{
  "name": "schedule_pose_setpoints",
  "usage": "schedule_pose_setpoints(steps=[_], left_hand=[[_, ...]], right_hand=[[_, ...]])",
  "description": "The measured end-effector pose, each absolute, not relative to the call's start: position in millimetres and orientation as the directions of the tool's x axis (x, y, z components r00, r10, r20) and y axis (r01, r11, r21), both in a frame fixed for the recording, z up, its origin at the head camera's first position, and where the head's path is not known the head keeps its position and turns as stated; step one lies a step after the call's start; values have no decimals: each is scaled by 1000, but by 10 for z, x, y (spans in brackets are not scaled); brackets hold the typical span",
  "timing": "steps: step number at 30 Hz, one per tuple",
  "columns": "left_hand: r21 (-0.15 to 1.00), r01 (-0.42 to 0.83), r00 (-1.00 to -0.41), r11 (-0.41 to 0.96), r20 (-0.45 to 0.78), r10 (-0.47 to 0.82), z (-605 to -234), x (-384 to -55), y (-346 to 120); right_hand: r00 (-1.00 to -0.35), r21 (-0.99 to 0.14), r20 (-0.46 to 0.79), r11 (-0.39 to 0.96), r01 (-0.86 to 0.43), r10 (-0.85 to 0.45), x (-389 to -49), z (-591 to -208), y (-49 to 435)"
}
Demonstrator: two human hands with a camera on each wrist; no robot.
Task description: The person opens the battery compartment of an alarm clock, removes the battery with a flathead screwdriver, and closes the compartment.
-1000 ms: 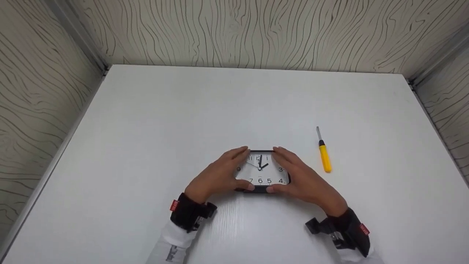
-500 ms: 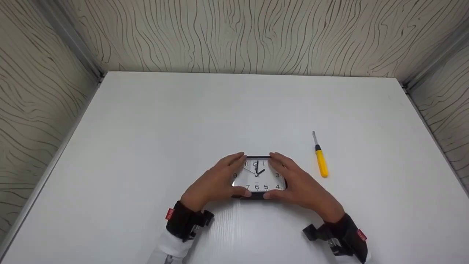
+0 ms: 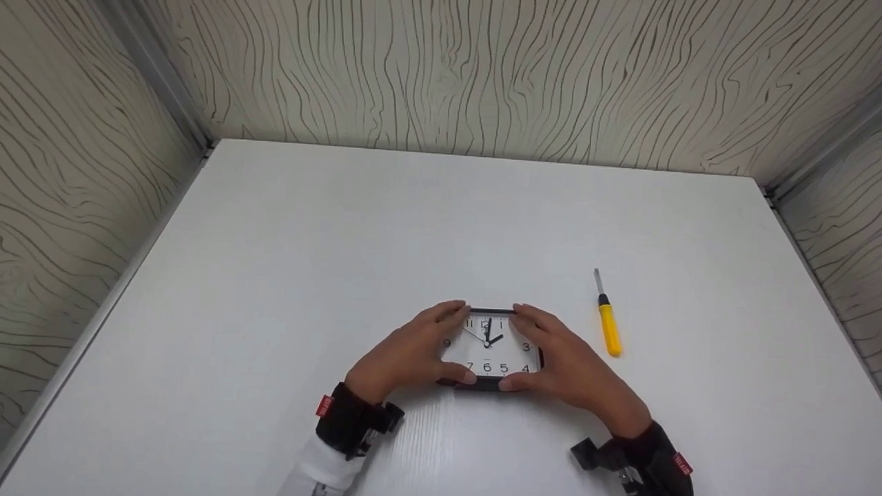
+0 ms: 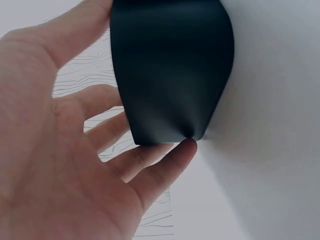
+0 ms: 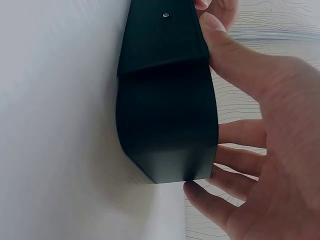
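Note:
A rectangular clock (image 3: 487, 355) with a white face and dark frame lies face up on the white table, near the front middle. My left hand (image 3: 413, 351) grips its left end, thumb on the near edge and fingertips at the far edge. On the other end my right hand (image 3: 568, 358) holds it the same way. The left wrist view shows the clock's dark side (image 4: 172, 70) with a little finger touching its corner. In the right wrist view, the dark casing (image 5: 167, 120) has a small screw in its near side. Parts of the dial are covered by my fingers.
A screwdriver (image 3: 609, 327) with a yellow handle lies to the right of the clock, its metal tip pointing away. The white table (image 3: 344, 227) is bordered by wood-grain patterned panels (image 3: 441, 76) at the back and sides.
The head view has shifted and tilted a little, so everything sits lower in it. Both hands keep their hold on the clock, which has not visibly moved on the table.

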State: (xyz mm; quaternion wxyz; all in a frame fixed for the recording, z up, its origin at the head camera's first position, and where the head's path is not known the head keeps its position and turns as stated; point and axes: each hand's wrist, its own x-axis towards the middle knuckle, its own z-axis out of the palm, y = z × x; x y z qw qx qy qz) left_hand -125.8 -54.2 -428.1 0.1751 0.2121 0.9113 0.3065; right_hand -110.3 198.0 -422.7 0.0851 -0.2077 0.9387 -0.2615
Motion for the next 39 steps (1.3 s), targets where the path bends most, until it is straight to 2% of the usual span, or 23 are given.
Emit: schedule_pose_setpoints(steps=[9, 22, 26, 39], left_hand=[[635, 261, -837, 727, -226, 498, -4215, -1360, -516], [661, 186, -879, 727, -219, 424, -4311, -1173, -921], [651, 202, -876, 732, -213, 432, -4326, -1165, -942], [658, 207, -872, 724, -212, 442, -4337, -1292, -813]], right_hand=[[-892, -513, -90, 788, -340, -443, -1228, -4167, 1909], [-836, -534, -119, 745, -401, -535, -1266, -4212, 1511], [-829, -523, -132, 748, -408, -544, -1276, -4217, 1490], [-859, -563, -133, 751, -346, -495, -1380, -4221, 1619]])
